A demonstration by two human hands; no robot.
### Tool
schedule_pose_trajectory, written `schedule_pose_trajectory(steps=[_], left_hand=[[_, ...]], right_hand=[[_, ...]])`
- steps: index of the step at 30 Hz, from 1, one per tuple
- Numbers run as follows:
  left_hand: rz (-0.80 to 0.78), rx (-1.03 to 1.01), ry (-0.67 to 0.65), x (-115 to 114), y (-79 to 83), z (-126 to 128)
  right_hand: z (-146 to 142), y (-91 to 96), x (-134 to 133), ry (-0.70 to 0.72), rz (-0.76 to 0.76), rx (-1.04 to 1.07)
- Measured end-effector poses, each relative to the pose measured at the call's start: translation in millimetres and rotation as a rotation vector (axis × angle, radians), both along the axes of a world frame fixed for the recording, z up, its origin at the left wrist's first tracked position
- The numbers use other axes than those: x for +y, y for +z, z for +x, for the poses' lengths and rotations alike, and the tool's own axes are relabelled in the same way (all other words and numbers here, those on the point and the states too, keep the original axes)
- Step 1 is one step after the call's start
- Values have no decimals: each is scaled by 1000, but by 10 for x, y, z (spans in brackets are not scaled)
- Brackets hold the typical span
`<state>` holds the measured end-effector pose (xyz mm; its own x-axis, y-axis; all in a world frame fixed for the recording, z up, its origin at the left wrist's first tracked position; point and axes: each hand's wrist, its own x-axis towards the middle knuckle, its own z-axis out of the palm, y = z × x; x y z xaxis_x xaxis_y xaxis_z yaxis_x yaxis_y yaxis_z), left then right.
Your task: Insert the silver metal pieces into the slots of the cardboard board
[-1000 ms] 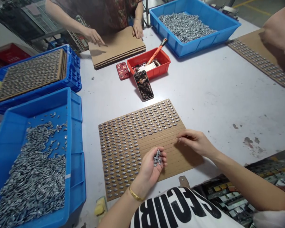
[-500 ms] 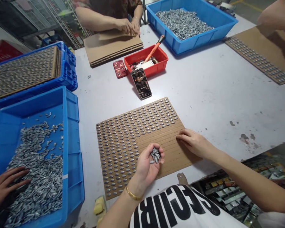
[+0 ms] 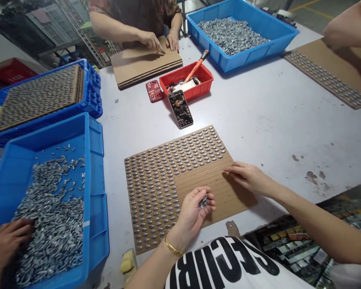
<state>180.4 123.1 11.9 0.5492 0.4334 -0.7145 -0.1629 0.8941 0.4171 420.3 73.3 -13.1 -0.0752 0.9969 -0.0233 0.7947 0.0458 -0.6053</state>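
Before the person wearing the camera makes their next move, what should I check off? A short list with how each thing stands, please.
1. Pieces in the left hand: ok. It is curled around several small grey pieces.
2. A piece between the fingers of the right hand: cannot tell. Too small to see.
3. Bare surface on the cardboard sheet: ok. A grooved part without pieces shows between and around the hands.
4. Phone off the sheet: ok. It stands by the red bin, apart from the sheet.
5. Blue bin on the left free of other hands: not ok. A co-worker's hand is in it.
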Motion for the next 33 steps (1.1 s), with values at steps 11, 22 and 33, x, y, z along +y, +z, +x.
schedule_pose_trajectory(steps=[11, 22, 33], left_hand=[[11, 13, -5, -1, 13, 71], [48, 34, -58, -21, -57, 30], [59, 76, -29, -48, -91, -51]], right_hand=[[206, -173, 190, -509, -89, 449], [289, -318, 477, -425, 7, 265], [250, -245, 486, -375, 79, 91]])
